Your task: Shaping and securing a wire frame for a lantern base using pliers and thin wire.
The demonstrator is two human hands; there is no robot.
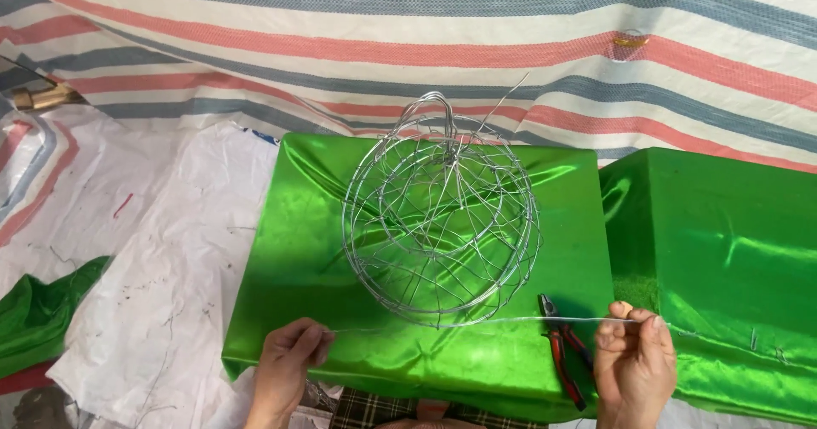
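A round cage of thin silver wire stands on a block covered in shiny green cloth. A long straight piece of wire stretches across in front of the cage. My left hand pinches its left end, and my right hand pinches it near the right end. Red-handled pliers lie on the green cloth just left of my right hand.
A second green-covered block stands to the right. A striped red, blue and white tarp lies behind. White plastic sheeting covers the floor at left, with crumpled green cloth at the far left.
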